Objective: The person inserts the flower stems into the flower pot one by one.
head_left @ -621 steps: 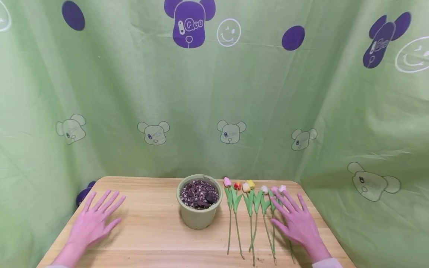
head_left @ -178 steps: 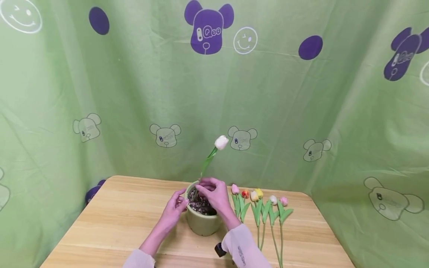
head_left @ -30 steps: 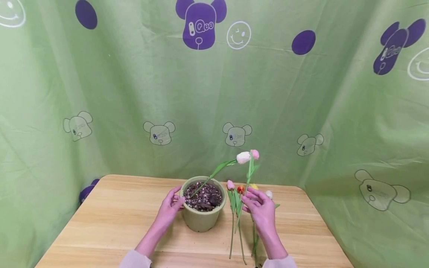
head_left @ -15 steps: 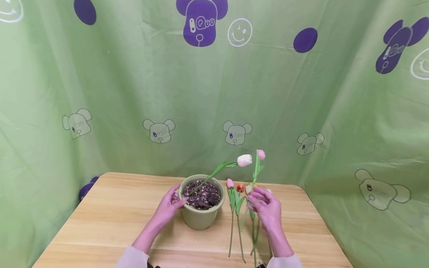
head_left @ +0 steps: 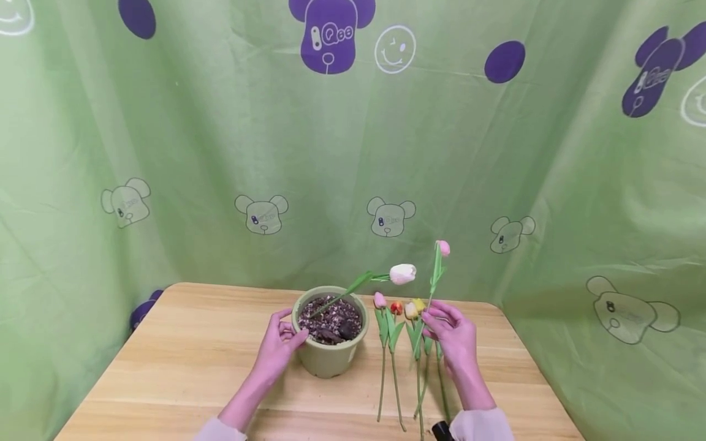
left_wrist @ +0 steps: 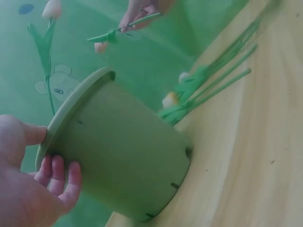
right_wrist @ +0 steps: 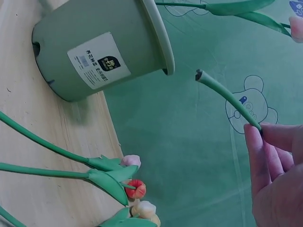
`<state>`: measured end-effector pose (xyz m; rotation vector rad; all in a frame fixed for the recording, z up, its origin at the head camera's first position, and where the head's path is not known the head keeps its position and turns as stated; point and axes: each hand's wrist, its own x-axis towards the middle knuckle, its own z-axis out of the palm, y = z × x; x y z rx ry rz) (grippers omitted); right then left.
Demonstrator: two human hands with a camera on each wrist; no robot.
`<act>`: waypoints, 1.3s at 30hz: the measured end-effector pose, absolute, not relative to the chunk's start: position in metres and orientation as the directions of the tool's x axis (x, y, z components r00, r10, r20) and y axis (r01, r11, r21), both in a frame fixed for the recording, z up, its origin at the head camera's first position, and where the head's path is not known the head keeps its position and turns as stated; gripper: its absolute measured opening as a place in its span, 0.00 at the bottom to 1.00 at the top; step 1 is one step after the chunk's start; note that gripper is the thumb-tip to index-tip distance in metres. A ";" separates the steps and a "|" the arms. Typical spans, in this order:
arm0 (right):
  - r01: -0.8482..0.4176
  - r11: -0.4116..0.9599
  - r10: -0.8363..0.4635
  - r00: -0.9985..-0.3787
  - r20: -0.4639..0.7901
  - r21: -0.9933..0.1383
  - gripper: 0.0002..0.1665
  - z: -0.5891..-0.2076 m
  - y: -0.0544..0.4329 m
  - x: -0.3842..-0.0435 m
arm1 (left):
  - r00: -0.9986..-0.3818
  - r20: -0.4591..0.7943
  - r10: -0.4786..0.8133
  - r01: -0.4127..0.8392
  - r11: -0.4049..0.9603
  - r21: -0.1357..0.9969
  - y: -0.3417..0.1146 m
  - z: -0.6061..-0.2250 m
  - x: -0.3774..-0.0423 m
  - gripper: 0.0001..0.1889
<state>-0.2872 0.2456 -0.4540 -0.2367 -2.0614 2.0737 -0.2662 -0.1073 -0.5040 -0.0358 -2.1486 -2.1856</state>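
Observation:
My left hand (head_left: 277, 346) grips the rim of a green flower pot (head_left: 329, 361), thumb on the rim and fingers below it, plain in the left wrist view (left_wrist: 45, 179). Dark soil fills the pot. A white tulip (head_left: 403, 274) stands in it, its stem leaning far to the right. My right hand (head_left: 455, 335) pinches the stem of a pink tulip (head_left: 444, 248) held upright above the table. In the right wrist view, the cut stem end (right_wrist: 215, 85) pokes out from the fingers (right_wrist: 258, 156), apart from the pot.
Several more tulips lie on the wooden table (head_left: 182, 355) right of the pot, among them a pink tulip (head_left: 379, 300), a red tulip (head_left: 396, 308) and a yellow tulip (head_left: 418, 305). A green curtain (head_left: 309, 141) hangs around the table's back and sides.
Both hands lay spread on the table at first. The white tulip was put into the soil and has since tilted right. My right hand picked up the pink tulip and has moved rightward with it.

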 end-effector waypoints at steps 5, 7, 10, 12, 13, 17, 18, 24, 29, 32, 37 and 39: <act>-0.031 0.009 0.251 -0.967 0.032 -0.999 0.30 -0.448 0.251 -0.292 | -0.998 0.069 -0.008 0.069 -0.045 0.997 -0.115 -0.502 -0.276 0.33; -0.040 0.013 0.256 -0.966 0.042 -0.999 0.30 -0.445 0.253 -0.294 | -0.998 0.059 0.026 0.057 -0.055 0.997 -0.120 -0.502 -0.282 0.32; -0.065 0.010 0.265 -0.962 0.065 -0.998 0.30 -0.441 0.256 -0.298 | -0.994 0.056 0.094 0.052 -0.045 0.998 -0.128 -0.503 -0.293 0.32; -0.087 0.009 0.268 -0.960 0.086 -0.996 0.30 -0.438 0.257 -0.300 | -0.987 0.056 0.150 0.052 -0.035 0.998 -0.132 -0.505 -0.300 0.32; -0.098 0.003 0.268 -0.959 0.095 -0.995 0.30 -0.436 0.257 -0.301 | -0.984 0.054 0.172 0.050 -0.030 0.998 -0.133 -0.506 -0.303 0.32; -0.135 -0.018 0.260 -0.957 0.126 -0.991 0.30 -0.429 0.254 -0.304 | -0.984 0.060 0.166 0.058 -0.018 0.998 -0.129 -0.507 -0.303 0.32; -0.143 -0.017 0.260 -0.956 0.134 -0.990 0.30 -0.428 0.253 -0.305 | -0.988 0.060 0.144 0.059 -0.014 0.998 -0.126 -0.507 -0.300 0.32; -0.209 -0.049 0.270 -0.944 0.189 -0.977 0.30 -0.421 0.242 -0.316 | -0.999 0.048 0.021 0.047 -0.053 0.998 -0.107 -0.506 -0.271 0.34; -0.256 -0.056 0.269 -0.935 0.232 -0.965 0.29 -0.416 0.226 -0.328 | -0.997 0.071 0.020 0.070 -0.072 0.995 -0.105 -0.504 -0.268 0.33; -0.269 -0.053 0.256 -0.934 0.247 -0.962 0.29 -0.415 0.214 -0.333 | -0.997 0.071 0.031 0.069 -0.056 0.996 -0.109 -0.506 -0.274 0.32; -0.301 -0.070 0.252 -0.928 0.275 -0.951 0.29 -0.416 0.195 -0.340 | -0.995 0.078 0.068 0.074 -0.060 0.995 -0.113 -0.509 -0.287 0.30; -0.321 -0.072 0.257 -0.921 0.294 -0.944 0.29 -0.417 0.188 -0.342 | -0.994 0.078 0.081 0.073 -0.063 0.995 -0.114 -0.509 -0.292 0.30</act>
